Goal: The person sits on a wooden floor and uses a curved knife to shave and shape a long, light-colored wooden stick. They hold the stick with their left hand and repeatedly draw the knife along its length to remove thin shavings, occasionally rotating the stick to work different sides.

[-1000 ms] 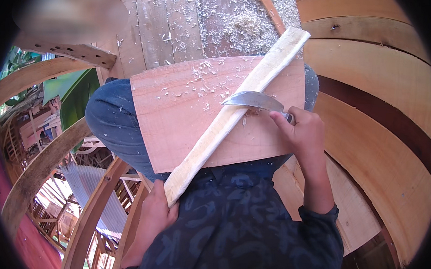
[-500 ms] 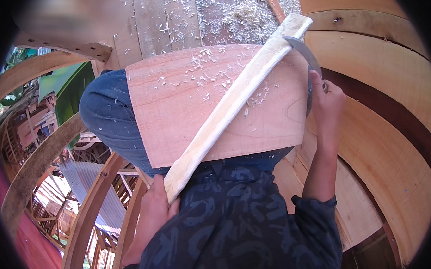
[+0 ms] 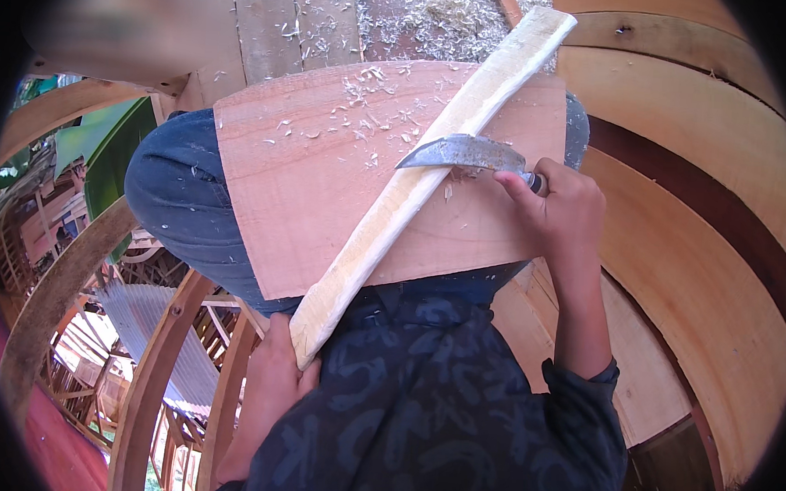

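A long pale strip of wood [image 3: 386, 210] slants across a reddish wooden board [image 3: 289, 215] on my lap. My left hand [image 3: 276, 363] is closed round the strip's near end, by my waist. In my right hand [image 3: 566, 205] is the handle of a curved knife [image 3: 467, 152], its blade grey and somewhat rusty. The blade lies across the strip around its middle, with the tip pointing left past the strip's edge. Small wood shavings [image 3: 365, 91] are scattered over the board, mostly on its far half.
A heap of shavings [image 3: 451, 20] covers the planks beyond the board. Curved planks [image 3: 680, 100] form a wall at my right. At the left stand curved wooden ribs [image 3: 154, 384], with a corrugated sheet [image 3: 165, 332] and green leaves [image 3: 108, 150] outside them.
The knife has come from near the strip's far end, back toward me and leftward, to its middle. My right hand moved nearer with it. My left hand keeps its hold.
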### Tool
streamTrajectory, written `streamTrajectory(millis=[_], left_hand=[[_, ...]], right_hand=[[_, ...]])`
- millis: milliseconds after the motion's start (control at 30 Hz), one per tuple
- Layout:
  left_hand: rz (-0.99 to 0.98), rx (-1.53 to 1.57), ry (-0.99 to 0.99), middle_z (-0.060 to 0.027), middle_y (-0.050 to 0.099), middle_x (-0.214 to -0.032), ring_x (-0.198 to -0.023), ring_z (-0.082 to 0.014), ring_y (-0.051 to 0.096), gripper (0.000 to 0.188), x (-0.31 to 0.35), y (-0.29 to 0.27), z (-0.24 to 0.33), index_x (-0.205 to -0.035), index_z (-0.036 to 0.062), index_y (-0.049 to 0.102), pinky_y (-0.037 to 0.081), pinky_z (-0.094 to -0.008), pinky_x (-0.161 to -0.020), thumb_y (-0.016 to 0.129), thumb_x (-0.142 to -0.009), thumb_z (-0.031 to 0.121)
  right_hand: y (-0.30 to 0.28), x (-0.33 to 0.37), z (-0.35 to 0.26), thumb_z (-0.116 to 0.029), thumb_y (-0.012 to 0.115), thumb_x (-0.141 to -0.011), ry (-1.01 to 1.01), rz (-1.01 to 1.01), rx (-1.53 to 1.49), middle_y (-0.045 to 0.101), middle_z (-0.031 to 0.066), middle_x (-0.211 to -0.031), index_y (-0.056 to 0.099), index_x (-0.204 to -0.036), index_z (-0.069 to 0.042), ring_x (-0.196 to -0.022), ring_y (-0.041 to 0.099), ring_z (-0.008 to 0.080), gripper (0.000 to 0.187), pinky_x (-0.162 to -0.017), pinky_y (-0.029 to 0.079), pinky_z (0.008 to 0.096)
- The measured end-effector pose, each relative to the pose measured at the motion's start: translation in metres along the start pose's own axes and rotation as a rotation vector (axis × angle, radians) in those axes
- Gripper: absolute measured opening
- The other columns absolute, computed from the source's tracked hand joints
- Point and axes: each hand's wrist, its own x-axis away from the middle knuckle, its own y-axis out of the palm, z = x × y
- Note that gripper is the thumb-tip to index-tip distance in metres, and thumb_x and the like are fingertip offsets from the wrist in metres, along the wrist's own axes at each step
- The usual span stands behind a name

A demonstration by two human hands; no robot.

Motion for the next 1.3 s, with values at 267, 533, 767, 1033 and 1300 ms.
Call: streamTrajectory(millis=[267, 533, 767, 1033, 1300], left_hand=[[-0.006, 0.046, 0.016, -0.0289, 0.055, -0.085, -0.084, -0.0484, 0.055, 0.037, 0.001, 0.004, -0.004, -0.102, 0.0004, 0.038, 0.043, -0.0507, -0.070, 0.063, -0.074, 0.005], [0.006, 0.026, 0.019, -0.0288, 0.055, -0.086, -0.084, -0.0484, 0.056, 0.037, -0.001, 0.006, -0.018, -0.101, 0.0008, 0.038, 0.043, -0.0517, -0.069, 0.063, -0.075, 0.006], [0.040, -0.009, 0.054, -0.0285, 0.056, -0.085, -0.080, -0.0480, 0.057, 0.040, -0.002, 0.006, -0.010, -0.101, -0.0010, 0.039, 0.045, -0.0501, -0.066, 0.067, -0.078, 0.016], [0.015, -0.023, 0.049, -0.0293, 0.055, -0.086, -0.082, -0.0471, 0.056, 0.054, 0.002, 0.007, -0.019, -0.103, -0.0040, 0.040, 0.045, -0.0489, -0.068, 0.070, -0.080, 0.035], [-0.026, -0.092, -0.023, -0.0290, 0.055, -0.088, -0.081, -0.0474, 0.056, 0.058, -0.002, 0.003, -0.015, -0.105, -0.0046, 0.040, 0.046, -0.0484, -0.070, 0.071, -0.079, 0.037]], right_hand=[[-0.010, -0.019, 0.017, -0.067, 0.061, -0.075, 0.314, -0.028, -0.010, 0.050, 0.0159, -0.051, 0.054, -0.058, -0.002, -0.050, 0.053, 0.0327, 0.068, -0.049, 0.041, 0.0398], [-0.029, -0.047, 0.075, -0.062, 0.055, -0.084, 0.567, 0.147, -0.066, 0.045, 0.0145, -0.048, 0.052, -0.060, 0.004, -0.047, 0.039, 0.0279, 0.070, -0.048, 0.038, 0.0383], [-0.008, -0.010, 0.008, -0.062, 0.062, -0.078, 0.156, -0.066, -0.065, 0.046, 0.0141, -0.048, 0.056, -0.059, 0.001, -0.044, 0.044, 0.0306, 0.066, -0.046, 0.038, 0.0378], [-0.006, -0.046, 0.078, -0.063, 0.059, -0.081, 0.570, 0.187, -0.053, 0.039, 0.0105, -0.045, 0.052, -0.057, 0.002, -0.043, 0.036, 0.0227, 0.069, -0.044, 0.033, 0.0355], [-0.016, -0.013, 0.004, -0.059, 0.064, -0.078, 0.130, -0.106, -0.151, 0.041, 0.0136, -0.045, 0.053, -0.058, 0.001, -0.041, 0.045, 0.0262, 0.065, -0.044, 0.035, 0.0366]])
